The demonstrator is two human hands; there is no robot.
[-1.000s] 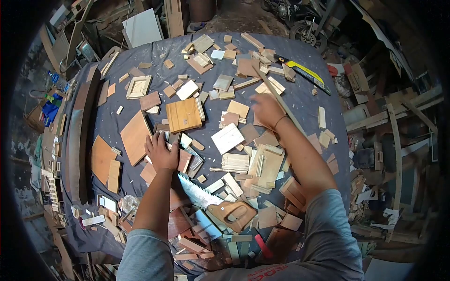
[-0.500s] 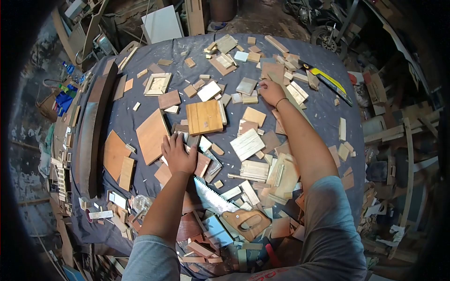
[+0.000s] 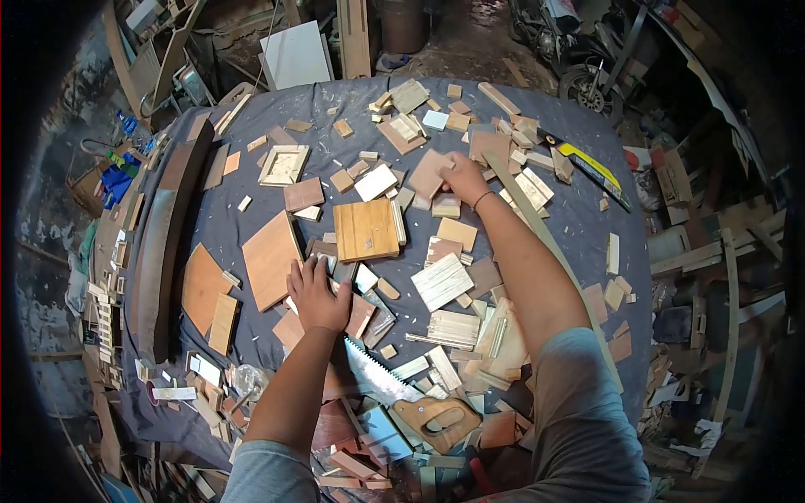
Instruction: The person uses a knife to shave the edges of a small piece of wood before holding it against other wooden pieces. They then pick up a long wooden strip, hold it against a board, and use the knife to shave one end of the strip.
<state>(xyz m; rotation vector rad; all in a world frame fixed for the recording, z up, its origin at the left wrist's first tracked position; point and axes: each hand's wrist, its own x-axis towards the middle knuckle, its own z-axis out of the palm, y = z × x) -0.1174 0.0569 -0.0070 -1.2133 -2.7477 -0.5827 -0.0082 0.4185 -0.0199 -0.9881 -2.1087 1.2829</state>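
Observation:
My right hand [image 3: 465, 180] grips a thin brown wood piece [image 3: 430, 172] by its right edge, tilted over smaller offcuts. Fingers spread, my left hand [image 3: 320, 293] lies flat on wood scraps beside a large light-brown board [image 3: 272, 260]. Just beyond it is a thick square yellow-brown block [image 3: 366, 228]. A handsaw [image 3: 377, 373] with a wooden handle lies below my left hand, its blade tip near my wrist. Past my right forearm runs a long thin wood strip [image 3: 537, 222], partly hidden by the arm.
A dark cloth [image 3: 251, 222] covers the table, strewn with wood offcuts. A yellow and black saw [image 3: 591, 168] lies at the right. Along the left edge runs a long dark beam [image 3: 168, 251]. A small wooden frame [image 3: 283, 165] sits far left; a motorcycle [image 3: 579, 75] stands behind.
My right hand has picked up the brown wood piece and moved slightly left and nearer with it. My left hand has stayed in place. The view has tilted slightly.

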